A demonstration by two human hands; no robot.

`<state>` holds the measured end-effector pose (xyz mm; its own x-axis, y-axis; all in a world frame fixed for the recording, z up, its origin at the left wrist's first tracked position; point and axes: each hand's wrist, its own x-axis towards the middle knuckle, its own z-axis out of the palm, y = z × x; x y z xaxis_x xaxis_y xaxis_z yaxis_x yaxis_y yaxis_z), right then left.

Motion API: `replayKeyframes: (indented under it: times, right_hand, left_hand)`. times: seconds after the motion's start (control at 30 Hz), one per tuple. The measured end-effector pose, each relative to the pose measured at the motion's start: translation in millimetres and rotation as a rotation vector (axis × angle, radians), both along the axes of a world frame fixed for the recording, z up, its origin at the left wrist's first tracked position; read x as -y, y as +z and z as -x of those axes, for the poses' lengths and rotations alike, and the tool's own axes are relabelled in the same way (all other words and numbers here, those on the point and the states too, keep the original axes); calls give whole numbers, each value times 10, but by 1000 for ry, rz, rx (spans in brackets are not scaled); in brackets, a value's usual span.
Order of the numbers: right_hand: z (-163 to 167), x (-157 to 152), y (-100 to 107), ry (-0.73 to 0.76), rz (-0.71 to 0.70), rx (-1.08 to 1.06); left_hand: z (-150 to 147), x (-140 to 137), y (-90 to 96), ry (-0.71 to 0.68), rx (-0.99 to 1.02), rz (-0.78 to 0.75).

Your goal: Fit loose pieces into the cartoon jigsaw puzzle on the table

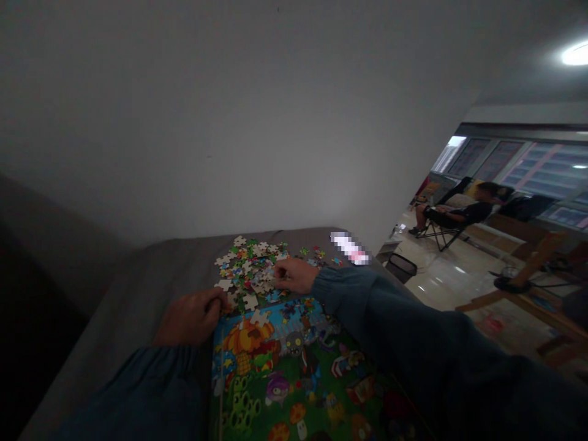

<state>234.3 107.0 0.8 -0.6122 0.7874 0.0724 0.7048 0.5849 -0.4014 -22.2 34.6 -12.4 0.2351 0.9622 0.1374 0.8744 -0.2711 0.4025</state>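
Observation:
A heap of jigsaw puzzle pieces (248,267) lies on a grey cloth surface, some pale side up and some with coloured print showing. My right hand (296,275) reaches into the right part of the heap, its fingertips pinched together at a puzzle piece. At the heap's near left edge is my left hand (193,315), with its fingers curled closed; what they hold, if anything, is hidden. Below both hands lies a puzzle board (285,373) printed with cartoon plants and a zombie. A few loose pieces rest on its top edge, and my right sleeve covers part of its right side.
A grey cloth (138,294) covers the surface, which meets a pale wall (257,135) at the back. A blurred-out white object (350,248) lies at the back right. Farther right, a person (459,211) sits on a folding chair, near wooden furniture (528,294).

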Motion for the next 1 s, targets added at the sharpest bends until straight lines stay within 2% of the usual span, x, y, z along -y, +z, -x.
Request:
replayKeyframes:
  times: [0.23,0.53,0.8,1.0]
  right_hand:
    - [-1,-37,-17,9,59,-110]
    - [-33,-70,-40,-57,179,-285]
    - [-231,-157,-107,-143,244,-384]
    - [-433,-175,-76,-159,278,-369]
  left_hand:
    - [14,2,5,-16,5,15]
    - [-9,11,24,-3,-20,23]
    - [8,-11,-16,-20,-5,0]
    - [8,-7,-30,3,4,-9]
